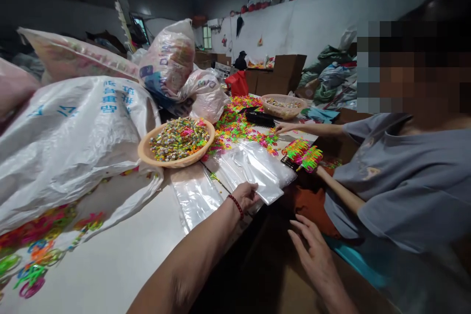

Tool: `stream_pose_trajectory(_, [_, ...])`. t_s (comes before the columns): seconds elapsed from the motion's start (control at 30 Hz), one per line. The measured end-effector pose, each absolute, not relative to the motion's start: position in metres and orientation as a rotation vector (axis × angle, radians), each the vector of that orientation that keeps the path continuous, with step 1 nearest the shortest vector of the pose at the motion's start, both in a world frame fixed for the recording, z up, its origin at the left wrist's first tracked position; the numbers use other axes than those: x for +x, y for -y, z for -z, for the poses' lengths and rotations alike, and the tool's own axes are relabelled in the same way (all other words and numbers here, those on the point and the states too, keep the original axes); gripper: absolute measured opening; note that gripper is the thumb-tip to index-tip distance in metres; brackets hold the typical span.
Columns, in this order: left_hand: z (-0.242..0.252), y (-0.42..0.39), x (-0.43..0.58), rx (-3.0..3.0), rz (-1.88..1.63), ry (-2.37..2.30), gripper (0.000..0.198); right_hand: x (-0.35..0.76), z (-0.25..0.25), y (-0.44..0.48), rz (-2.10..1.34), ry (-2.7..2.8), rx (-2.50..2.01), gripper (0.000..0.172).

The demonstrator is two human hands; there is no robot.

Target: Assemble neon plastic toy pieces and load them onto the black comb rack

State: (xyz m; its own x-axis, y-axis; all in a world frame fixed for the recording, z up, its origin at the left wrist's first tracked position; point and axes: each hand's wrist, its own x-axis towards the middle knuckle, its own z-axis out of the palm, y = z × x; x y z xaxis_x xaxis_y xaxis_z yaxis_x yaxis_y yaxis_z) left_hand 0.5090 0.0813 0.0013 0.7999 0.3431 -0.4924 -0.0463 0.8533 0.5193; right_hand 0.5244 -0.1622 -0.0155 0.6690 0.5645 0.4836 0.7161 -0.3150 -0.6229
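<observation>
My left hand (246,196), with a red bead bracelet at the wrist, grips the edge of a stack of clear plastic bags (246,162) at the front of the table. My right hand (312,250) is open, fingers apart, over the dark space in front of the table, and holds nothing. More clear bags (196,198) lie flat to the left of the gripped stack. Just behind the stack sits an orange bowl (146,154) heaped with small multicoloured pieces. Bright pink, green and orange plastic pieces (235,120) are spread farther back.
At the right, a person in a grey shirt (401,171) reaches over the table and holds a cluster of neon pieces (303,154). Bulky white sacks (81,127) crowd the left. A pale basket (281,113) and cardboard boxes (289,71) stand behind. The white tabletop (121,260) extends left.
</observation>
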Motion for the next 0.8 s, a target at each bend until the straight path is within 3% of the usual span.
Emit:
stream_pose_trajectory(0.2, [-0.036, -0.071, 0.462, 0.597, -0.230, -0.513, 0.022, 0.514, -0.041, 0.149, 0.375, 1.047, -1.855, 0.025])
stream_pose_trajectory(0.43, [-0.056, -0.066, 0.325, 0.935, -0.269, -0.376, 0.051, 0.484, -0.089, 0.079, 0.207, 1.316, -1.574, 0.019])
stream_pose_trajectory(0.6, [-0.059, -0.053, 0.225, 1.065, -0.307, -0.435, 0.044, 0.414, -0.081, 0.013, 0.214, 1.671, -1.526, 0.015])
stream_pose_trajectory(0.8, [-0.046, -0.034, 0.155, 1.270, -0.677, -0.813, 0.036, 0.319, -0.051, -0.006, -0.129, 1.955, -1.290, 0.021])
